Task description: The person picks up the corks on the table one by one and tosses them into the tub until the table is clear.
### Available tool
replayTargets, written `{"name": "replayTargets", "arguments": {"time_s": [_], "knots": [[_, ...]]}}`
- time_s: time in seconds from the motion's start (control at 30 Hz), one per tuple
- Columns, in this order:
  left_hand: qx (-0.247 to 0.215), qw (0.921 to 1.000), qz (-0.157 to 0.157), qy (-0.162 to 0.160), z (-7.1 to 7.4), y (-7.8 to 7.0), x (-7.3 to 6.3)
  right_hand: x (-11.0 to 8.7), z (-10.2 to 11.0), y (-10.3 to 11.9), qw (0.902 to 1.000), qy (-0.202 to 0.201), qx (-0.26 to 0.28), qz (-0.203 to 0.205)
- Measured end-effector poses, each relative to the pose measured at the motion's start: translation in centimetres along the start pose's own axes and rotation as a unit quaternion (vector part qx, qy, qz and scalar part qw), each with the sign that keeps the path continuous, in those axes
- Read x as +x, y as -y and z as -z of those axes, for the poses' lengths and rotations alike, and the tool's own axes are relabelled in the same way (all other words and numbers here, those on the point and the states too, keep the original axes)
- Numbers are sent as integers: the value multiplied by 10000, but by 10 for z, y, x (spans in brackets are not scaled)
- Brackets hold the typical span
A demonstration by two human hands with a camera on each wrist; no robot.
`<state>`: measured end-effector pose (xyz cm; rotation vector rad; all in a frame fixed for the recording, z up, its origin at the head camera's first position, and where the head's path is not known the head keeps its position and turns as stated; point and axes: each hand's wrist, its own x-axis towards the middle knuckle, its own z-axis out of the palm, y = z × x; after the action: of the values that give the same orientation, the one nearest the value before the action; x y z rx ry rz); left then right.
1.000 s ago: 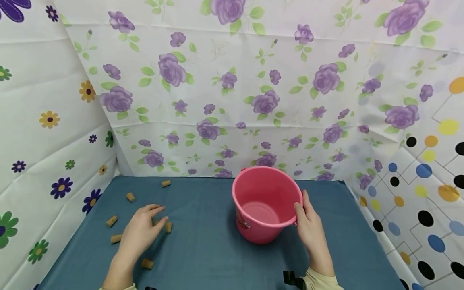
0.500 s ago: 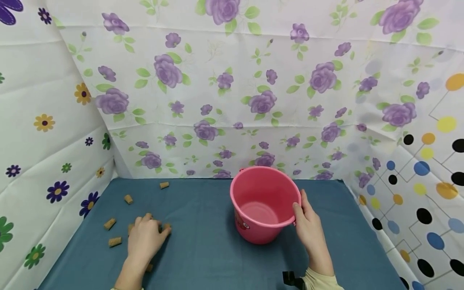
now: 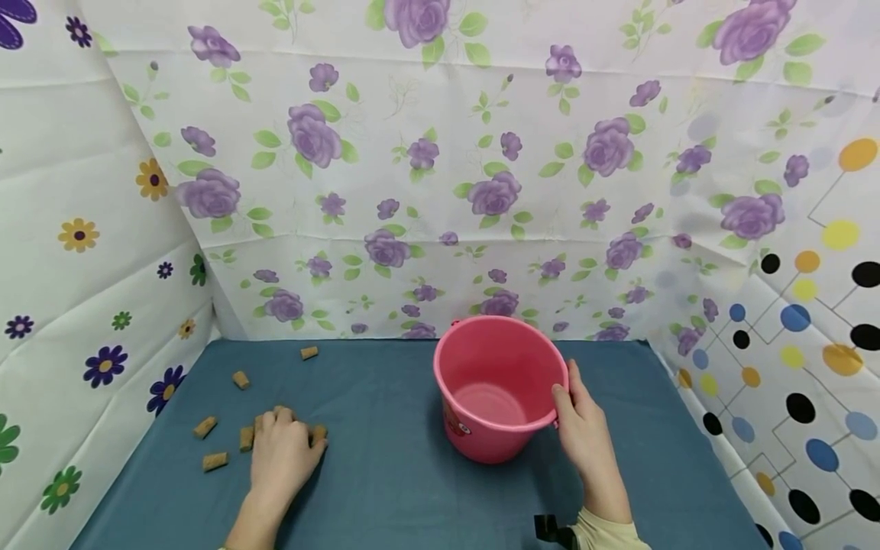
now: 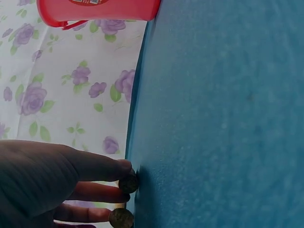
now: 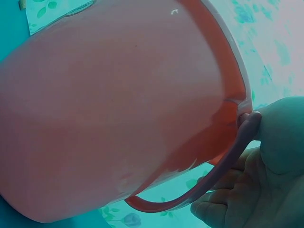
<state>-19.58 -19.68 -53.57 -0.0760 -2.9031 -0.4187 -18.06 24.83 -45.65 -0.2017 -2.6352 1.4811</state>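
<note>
My left hand (image 3: 282,454) is low over the cloth on the left, its fingers bent down. In the left wrist view, its thumb and a finger pinch a cork (image 4: 128,181), still at the cloth. Another cork (image 4: 121,217) is by the lower fingertips. The head view shows a cork (image 3: 318,434) at the thumb. A pink bucket (image 3: 491,439) stands upright right of centre. My right hand (image 3: 584,439) grips its rim on the right side, thumb towards the inside. The bucket's handle (image 5: 223,166) hangs beside that hand in the right wrist view.
Several more corks lie loose on the left: one cork (image 3: 309,352) near the back edge, another cork (image 3: 241,380) further left, and a cork (image 3: 215,461) nearer the front. A blue cloth (image 3: 385,473) covers the table. Flowered sheets (image 3: 385,298) rise behind and at the sides.
My left hand has come down and shifted right, its fingers closing in on the corks. A cork near the front is now hidden by the arm. My right hand stays on the bucket.
</note>
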Motion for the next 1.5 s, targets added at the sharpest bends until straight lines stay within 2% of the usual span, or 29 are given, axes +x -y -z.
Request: {"name": "replayTargets", "arguments": {"time_s": [0.33,0.43,0.57,0.67,0.87,1.23,1.5], "knots": [[-161,9999,-59,-7,-2,-2,0,0,-1,-1,10000,-17,48,-63],[-123,9994,-222,-223,-3,-3,1,0,-1,-1,10000,-26,66,-64],[-129,9961,-537,-690,-7,-3,5,1,-2,-1,10000,-67,62,-38],[-253,9951,-567,-772,-7,-5,6,1,-2,-1,10000,-84,36,-12],[-568,9955,-370,-654,-4,-11,8,1,-1,0,9999,-112,7,28],[-912,9844,-801,-1275,3,-23,7,2,-2,1,9999,-133,-7,22],[-1107,9815,-750,-1371,14,-41,6,2,-2,2,9999,-165,3,-41]]}}
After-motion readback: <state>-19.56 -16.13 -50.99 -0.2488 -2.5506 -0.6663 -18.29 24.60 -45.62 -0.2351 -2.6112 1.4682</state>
